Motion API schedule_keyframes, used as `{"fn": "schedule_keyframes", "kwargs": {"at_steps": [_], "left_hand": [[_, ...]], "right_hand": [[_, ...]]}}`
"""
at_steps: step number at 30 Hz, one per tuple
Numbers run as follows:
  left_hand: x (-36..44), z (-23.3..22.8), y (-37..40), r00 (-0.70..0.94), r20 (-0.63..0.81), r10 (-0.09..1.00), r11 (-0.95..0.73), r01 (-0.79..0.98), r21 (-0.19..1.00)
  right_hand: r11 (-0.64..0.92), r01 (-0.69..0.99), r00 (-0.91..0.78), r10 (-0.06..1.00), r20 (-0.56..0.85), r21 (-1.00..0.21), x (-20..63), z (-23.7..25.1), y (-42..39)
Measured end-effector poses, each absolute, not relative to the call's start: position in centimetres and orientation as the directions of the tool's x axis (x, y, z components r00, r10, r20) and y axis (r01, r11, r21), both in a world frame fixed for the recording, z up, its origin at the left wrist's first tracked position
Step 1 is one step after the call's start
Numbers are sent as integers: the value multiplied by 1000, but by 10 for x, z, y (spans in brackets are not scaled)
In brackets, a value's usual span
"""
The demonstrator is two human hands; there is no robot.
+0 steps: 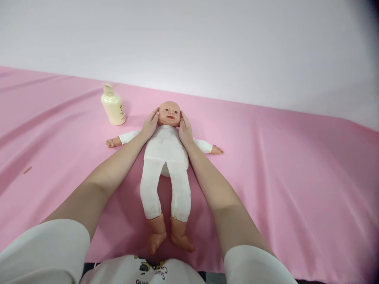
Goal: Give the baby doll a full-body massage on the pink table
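Observation:
A baby doll (166, 146) with a white cloth body lies face up, its feet toward me and its arms spread out to the sides. My left hand (150, 124) presses against one side of the doll's bare head, the fingers long and close together. On the opposite side, my right hand (185, 128) cups the head in the same way, so the head is held between both palms. The fingertips reach about level with the doll's eyes and are partly hidden behind the head.
Pink cloth (284, 189) with soft folds covers the table. A cream pump bottle (114, 106) stands upright at the back left, beyond the doll's arm. A small orange-brown strip (27, 170) lies at the far left. Behind the table rises a white wall (189, 47).

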State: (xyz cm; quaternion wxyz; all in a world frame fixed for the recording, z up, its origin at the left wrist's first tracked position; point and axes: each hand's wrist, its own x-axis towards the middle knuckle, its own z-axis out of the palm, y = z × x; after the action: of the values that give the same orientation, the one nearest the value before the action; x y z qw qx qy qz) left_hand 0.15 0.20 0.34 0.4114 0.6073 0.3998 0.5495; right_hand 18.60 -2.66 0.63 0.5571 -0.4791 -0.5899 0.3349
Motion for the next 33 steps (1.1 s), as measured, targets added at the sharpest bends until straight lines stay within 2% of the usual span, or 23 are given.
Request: {"fn": "schedule_keyframes", "kwargs": {"at_steps": [7,13,20,33], "left_hand": [[2,10,-5,135,349,927,-362,94,927],[2,13,-10,186,338,922,-357,73,931],[3,16,-14,215,300,930,-310,15,951],[0,16,-13,226,289,930,-291,-27,956]], "right_hand": [[304,173,84,943,322,-937,183,14,-34],[292,251,14,952,306,-923,182,18,-37],[253,209,-52,967,248,-945,181,21,-41],[280,104,-110,957,269,-954,183,5,-29]]}}
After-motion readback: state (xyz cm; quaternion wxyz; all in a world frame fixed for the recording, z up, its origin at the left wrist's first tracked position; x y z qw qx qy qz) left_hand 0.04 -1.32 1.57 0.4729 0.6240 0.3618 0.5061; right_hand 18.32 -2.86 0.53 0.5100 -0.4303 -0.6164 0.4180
